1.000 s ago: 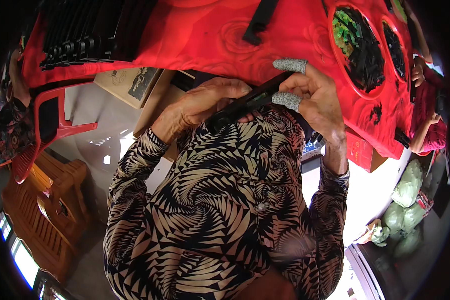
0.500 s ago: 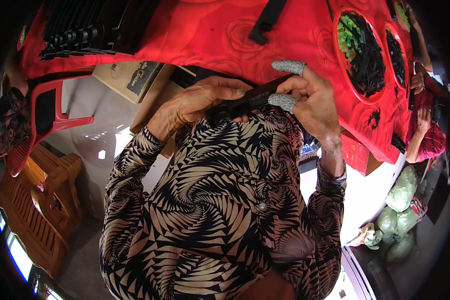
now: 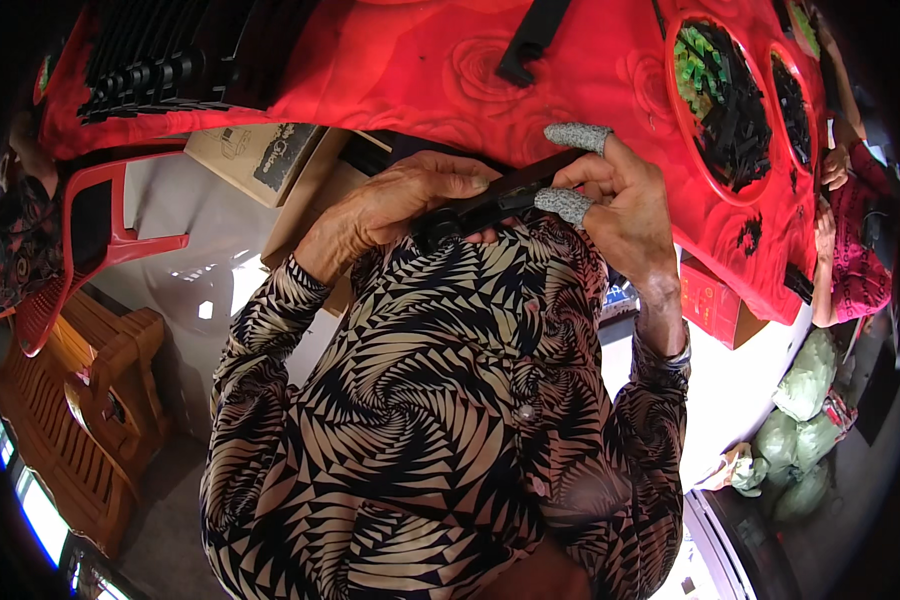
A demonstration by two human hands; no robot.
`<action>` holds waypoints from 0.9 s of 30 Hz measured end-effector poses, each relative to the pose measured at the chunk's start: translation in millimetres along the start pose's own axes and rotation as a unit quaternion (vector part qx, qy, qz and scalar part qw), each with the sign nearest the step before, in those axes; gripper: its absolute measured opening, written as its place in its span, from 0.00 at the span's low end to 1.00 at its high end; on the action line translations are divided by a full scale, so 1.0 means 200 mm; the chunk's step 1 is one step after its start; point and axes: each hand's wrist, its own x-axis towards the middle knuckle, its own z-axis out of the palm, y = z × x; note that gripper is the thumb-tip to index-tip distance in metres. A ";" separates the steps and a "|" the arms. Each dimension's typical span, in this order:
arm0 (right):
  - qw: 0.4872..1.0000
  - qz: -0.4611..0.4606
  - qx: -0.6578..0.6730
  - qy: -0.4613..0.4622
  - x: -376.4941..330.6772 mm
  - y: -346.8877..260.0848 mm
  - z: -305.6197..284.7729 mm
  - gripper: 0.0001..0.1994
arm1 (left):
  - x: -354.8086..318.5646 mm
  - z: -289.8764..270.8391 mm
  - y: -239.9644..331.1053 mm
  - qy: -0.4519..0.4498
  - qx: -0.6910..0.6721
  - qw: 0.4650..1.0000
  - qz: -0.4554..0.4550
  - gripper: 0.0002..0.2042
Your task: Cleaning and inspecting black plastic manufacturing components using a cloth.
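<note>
Just in front of my patterned shirt, both hands hold a long black plastic piece (image 3: 500,205) with a rounded end toward the left. My left hand (image 3: 395,200) is closed round the rounded end, thumb along the top. At the other end, my right hand (image 3: 625,215) grips the piece between thumb and fingers; grey knitted finger covers sit on its thumb and one finger. The right fingertips partly hide that end. A similar black piece with a hooked end (image 3: 530,45) lies on the red rose-patterned tablecloth (image 3: 410,85) beyond my hands.
Rows of black pieces (image 3: 150,75) are stacked at the far left. A red-rimmed basin (image 3: 672,92) holds small black and green pieces, with another basin beside it. Cardboard boxes (image 3: 255,160), a red chair (image 3: 120,245) and a wooden bench (image 3: 80,420) stand left. People sit at both sides.
My hands and the black piece stay almost where they were. At the right, a co-worker's lower hand has moved up and toward the table edge.
</note>
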 end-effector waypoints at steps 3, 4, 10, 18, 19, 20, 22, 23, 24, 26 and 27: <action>1.000 -0.004 -0.014 0.006 -0.01 0.00 0.01 0.27 | 0.00 0.01 0.00 0.004 -0.004 1.000 0.002 0.16; 1.000 -0.011 -0.026 0.013 -0.01 0.00 0.02 0.27 | 0.00 0.01 0.00 0.004 -0.007 1.000 0.004 0.16; 0.998 -0.017 -0.052 0.035 -0.03 -0.02 0.05 0.27 | 0.00 0.02 -0.01 0.016 -0.019 1.000 0.002 0.15; 0.993 -0.041 -0.087 0.072 -0.06 -0.02 0.10 0.28 | 0.00 0.03 0.00 0.019 -0.011 1.000 0.001 0.15; 0.992 -0.034 -0.090 0.081 -0.07 -0.02 0.12 0.29 | -0.01 0.03 0.00 0.019 -0.004 1.000 0.005 0.14; 0.992 -0.032 -0.088 0.081 -0.08 -0.03 0.13 0.29 | -0.01 0.03 0.00 0.019 -0.003 1.000 0.003 0.14; 0.989 -0.039 -0.090 0.108 -0.09 -0.05 0.16 0.30 | -0.01 0.04 0.01 0.013 -0.004 1.000 0.017 0.14; 0.989 -0.037 -0.089 0.110 -0.09 -0.05 0.18 0.30 | -0.01 0.04 0.01 0.012 -0.003 1.000 0.014 0.14; 0.987 -0.056 -0.083 0.125 -0.10 -0.04 0.20 0.32 | -0.01 0.04 0.01 0.016 0.002 1.000 0.012 0.14; 0.984 -0.073 -0.076 0.141 -0.11 -0.02 0.22 0.35 | -0.01 0.05 0.02 0.020 0.006 1.000 0.007 0.14; 0.983 -0.063 -0.099 0.138 -0.11 -0.02 0.23 0.33 | -0.01 0.05 0.01 0.027 0.013 1.000 0.006 0.16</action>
